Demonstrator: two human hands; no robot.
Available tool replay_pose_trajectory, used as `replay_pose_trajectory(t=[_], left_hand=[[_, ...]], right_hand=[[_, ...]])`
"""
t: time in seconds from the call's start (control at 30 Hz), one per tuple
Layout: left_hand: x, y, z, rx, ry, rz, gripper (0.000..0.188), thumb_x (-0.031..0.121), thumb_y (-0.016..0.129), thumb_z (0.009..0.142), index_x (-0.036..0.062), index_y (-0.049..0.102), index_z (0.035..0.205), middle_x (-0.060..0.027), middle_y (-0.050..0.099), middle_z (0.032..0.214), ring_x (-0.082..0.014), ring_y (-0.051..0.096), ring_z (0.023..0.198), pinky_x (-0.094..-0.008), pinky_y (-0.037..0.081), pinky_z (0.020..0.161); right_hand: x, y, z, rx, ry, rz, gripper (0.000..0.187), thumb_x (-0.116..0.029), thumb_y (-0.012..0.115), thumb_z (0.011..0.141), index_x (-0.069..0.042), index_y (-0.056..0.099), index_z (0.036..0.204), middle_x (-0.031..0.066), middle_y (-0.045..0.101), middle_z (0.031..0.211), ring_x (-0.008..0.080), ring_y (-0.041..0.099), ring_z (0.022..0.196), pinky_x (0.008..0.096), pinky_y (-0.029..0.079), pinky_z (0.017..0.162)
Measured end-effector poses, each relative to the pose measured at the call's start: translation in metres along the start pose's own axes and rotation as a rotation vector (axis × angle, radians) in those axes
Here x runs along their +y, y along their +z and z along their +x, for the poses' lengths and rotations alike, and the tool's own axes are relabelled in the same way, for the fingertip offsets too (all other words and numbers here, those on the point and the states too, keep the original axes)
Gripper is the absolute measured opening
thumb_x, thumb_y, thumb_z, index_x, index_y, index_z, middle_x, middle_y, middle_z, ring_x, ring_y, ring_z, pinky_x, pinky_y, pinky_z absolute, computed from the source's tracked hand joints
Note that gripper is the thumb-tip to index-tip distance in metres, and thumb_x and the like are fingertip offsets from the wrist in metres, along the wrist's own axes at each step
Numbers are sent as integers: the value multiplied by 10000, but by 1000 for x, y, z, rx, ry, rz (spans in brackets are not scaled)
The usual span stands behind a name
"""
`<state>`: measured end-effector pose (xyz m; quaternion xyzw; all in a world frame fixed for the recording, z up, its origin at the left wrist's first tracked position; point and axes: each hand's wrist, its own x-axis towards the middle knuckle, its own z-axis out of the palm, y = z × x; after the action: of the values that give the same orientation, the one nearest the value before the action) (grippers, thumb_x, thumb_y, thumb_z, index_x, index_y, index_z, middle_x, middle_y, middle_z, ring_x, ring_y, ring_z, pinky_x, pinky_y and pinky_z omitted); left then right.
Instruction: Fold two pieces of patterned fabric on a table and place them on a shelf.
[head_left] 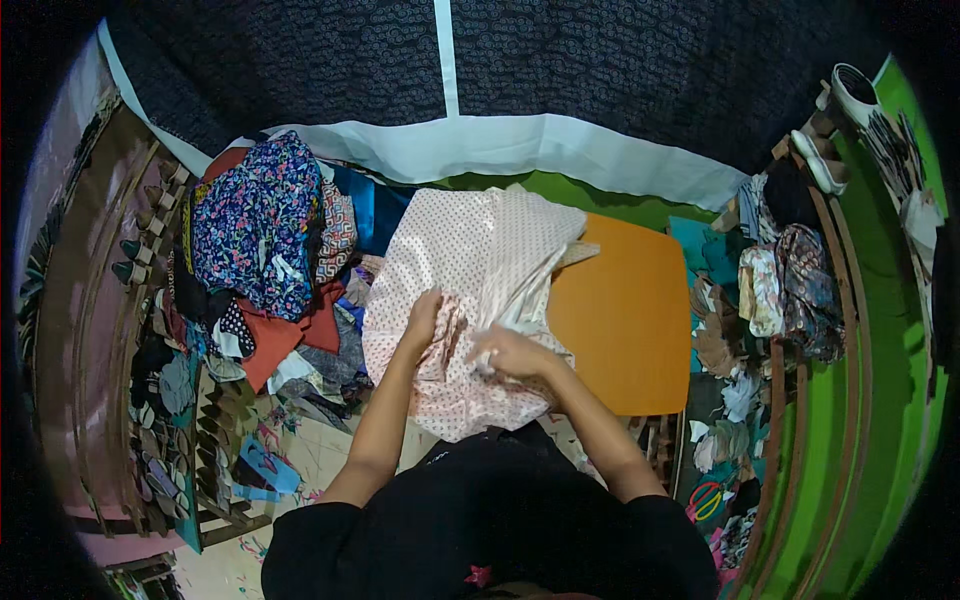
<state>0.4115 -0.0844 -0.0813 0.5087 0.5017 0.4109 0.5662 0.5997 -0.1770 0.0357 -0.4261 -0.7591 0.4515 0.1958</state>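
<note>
A pale pink cloth [465, 235] with small dark dots lies spread over the left part of an orange tabletop [628, 325] and hangs toward my body at the near side. My left hand [424, 318] is closed on a gathered fold of it near the middle. Just to the right, my right hand [510, 353] is over the same cloth, smeared by motion, so its grip does not show. Loose folds run from between my hands up to the cloth's far right corner.
Left of the table rises a heap of clothes, topped by a navy floral cloth [255, 225]. Shelves of shoes stand left and right. Folded fabrics [790, 290] and red-and-yellow scissors [706, 500] lie at the right. A dark patterned curtain [300, 60] hangs behind the table.
</note>
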Motion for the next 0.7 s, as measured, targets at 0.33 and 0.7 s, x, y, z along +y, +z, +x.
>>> replay_pose_trajectory(t=[0.33, 0.7], left_hand=[[10, 40, -61, 50, 9, 701, 375, 148, 587, 630, 19, 458, 957, -195, 547, 899, -342, 531, 834, -375, 418, 719], [2, 49, -114, -267, 145, 456, 416, 204, 649, 605, 9, 520, 948, -198, 582, 814, -326, 565, 769, -366, 441, 680]], right_hand=[[60, 71, -85, -210, 445, 24, 225, -138, 464, 612, 79, 515, 645, 206, 509, 571, 221, 457, 505, 377, 358, 508], [103, 28, -204, 912, 790, -93, 210, -138, 458, 719, 36, 568, 763, 188, 574, 730, 308, 550, 700, 357, 410, 612]])
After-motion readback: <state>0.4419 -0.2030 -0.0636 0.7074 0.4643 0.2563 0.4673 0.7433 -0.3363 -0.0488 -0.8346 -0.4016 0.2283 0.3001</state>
